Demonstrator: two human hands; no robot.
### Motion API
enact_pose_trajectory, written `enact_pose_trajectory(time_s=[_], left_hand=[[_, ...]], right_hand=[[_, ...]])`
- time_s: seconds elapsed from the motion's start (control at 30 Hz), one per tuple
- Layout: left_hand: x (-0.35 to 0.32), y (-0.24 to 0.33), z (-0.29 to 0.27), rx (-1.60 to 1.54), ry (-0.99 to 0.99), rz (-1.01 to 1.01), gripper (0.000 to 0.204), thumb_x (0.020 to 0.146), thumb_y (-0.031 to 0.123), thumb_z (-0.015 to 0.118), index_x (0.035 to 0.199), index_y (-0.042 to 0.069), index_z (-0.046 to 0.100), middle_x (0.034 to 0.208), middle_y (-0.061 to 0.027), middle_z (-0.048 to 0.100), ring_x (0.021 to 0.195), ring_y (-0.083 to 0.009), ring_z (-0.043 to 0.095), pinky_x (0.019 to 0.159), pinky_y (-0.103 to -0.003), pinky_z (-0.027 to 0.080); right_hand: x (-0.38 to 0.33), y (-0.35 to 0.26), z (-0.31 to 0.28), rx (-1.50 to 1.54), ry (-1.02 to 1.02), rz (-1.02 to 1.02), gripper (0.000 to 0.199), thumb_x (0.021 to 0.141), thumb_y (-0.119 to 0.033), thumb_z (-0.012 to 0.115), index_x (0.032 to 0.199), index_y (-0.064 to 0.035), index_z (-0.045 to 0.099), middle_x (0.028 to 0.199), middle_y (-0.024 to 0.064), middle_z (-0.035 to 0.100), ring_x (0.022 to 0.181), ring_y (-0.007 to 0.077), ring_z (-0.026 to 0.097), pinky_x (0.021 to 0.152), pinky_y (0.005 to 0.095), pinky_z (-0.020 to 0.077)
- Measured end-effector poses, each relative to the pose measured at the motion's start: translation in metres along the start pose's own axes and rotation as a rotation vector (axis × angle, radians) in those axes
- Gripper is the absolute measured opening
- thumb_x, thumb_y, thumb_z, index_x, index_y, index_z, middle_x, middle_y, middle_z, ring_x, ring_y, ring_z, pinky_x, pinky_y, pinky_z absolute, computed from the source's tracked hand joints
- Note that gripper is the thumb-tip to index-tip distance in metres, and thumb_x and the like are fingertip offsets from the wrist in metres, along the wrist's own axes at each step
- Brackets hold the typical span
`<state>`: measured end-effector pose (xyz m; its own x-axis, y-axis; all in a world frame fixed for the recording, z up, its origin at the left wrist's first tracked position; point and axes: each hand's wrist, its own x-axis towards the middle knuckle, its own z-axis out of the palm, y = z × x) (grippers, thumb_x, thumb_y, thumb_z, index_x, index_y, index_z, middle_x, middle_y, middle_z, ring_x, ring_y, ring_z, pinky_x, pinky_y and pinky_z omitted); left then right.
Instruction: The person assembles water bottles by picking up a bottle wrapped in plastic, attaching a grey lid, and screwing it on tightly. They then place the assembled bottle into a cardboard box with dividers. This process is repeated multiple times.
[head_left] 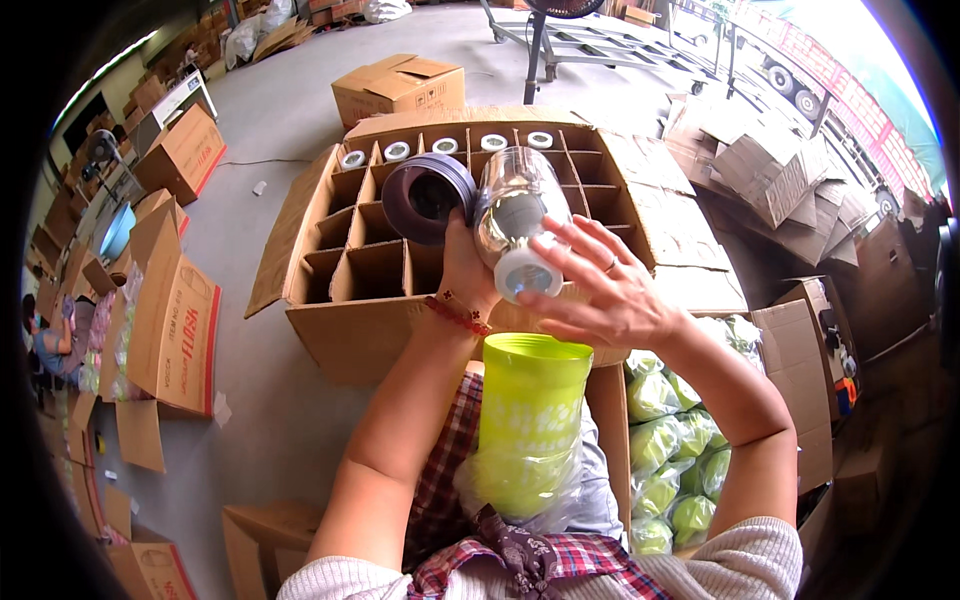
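Observation:
My left hand (466, 262), fingers partly hidden, is closed around a dark purple plastic cup-like part (428, 197) with its round opening facing me. Right beside it, a silvery glass flask liner (518, 195) tilts with its white-ringed end (527, 277) toward me. Across that end and the liner's side lies my right hand (608, 290), its fingers stretched and spread. How much of the liner's weight each hand bears is hidden. Below, a lime-green cylindrical flask body (535, 400) stands upright at my lap, open at the top, a clear plastic bag gathered around its lower part.
A divided carton (340, 325) ahead holds several white-ringed liners in its far row. At right, another carton (788, 375) contains bagged green items (657, 440). Flattened cardboard (775, 180) lies farther right. More cartons (180, 330) line the left, where another person (55, 345) sits.

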<state>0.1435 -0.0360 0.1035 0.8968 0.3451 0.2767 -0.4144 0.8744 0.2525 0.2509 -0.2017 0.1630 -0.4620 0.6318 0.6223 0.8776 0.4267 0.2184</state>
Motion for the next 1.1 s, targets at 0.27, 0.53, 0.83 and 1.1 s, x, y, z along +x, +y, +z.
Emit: enact_pose_trajectory(time_s=[0.27, 0.53, 0.83, 1.1], left_hand=[[-0.024, -0.019, 0.004, 0.049, 0.14, -0.123, 0.063, 0.099, 0.054, 0.022, 0.125, 0.004, 0.051, 0.116, -0.0159, 0.061, 0.097, -0.0302, 0.064, 0.079, -0.045, 0.057], [-0.055, -0.026, -0.04, 0.475, 0.427, 0.071, 0.058, 0.099, 0.052, 0.035, 0.128, 0.004, 0.052, 0.114, -0.0085, 0.062, 0.104, -0.0177, 0.059, 0.086, -0.034, 0.051], [-0.081, -0.003, -0.034, 0.529, 0.532, 0.272, 0.043, 0.098, 0.03, 0.039, 0.128, 0.0, 0.047, 0.127, -0.0147, 0.055, 0.116, -0.0255, 0.056, 0.091, -0.046, 0.052], [-0.079, -0.001, -0.035, 0.741, 0.614, 0.312, 0.032, 0.093, 0.017, 0.05, 0.123, 0.005, 0.049, 0.12, -0.0069, 0.055, 0.107, -0.0128, 0.056, 0.091, -0.028, 0.047]], right_hand=[[-0.03, 0.044, 0.049, 0.878, 0.203, 1.024, 0.059, 0.098, -0.04, 0.05, 0.147, -0.0121, 0.032, 0.148, 0.0173, 0.037, 0.134, 0.0308, 0.04, 0.103, 0.0423, 0.0397], [-0.027, 0.054, 0.08, 1.214, 0.102, 1.236, 0.059, 0.095, -0.052, 0.051, 0.14, -0.014, 0.046, 0.132, 0.007, 0.053, 0.122, 0.0193, 0.049, 0.102, 0.043, 0.0391], [-0.032, 0.008, 0.042, 1.39, -0.237, 1.017, 0.044, 0.095, -0.039, 0.059, 0.12, -0.0026, 0.06, 0.11, 0.0043, 0.065, 0.099, 0.0117, 0.06, 0.089, 0.0286, 0.0476], [-0.015, -0.004, 0.063, 1.553, 0.109, 1.206, 0.049, 0.101, -0.043, 0.046, 0.136, -0.0087, 0.046, 0.131, 0.0089, 0.054, 0.117, 0.0188, 0.055, 0.092, 0.0391, 0.0504]])
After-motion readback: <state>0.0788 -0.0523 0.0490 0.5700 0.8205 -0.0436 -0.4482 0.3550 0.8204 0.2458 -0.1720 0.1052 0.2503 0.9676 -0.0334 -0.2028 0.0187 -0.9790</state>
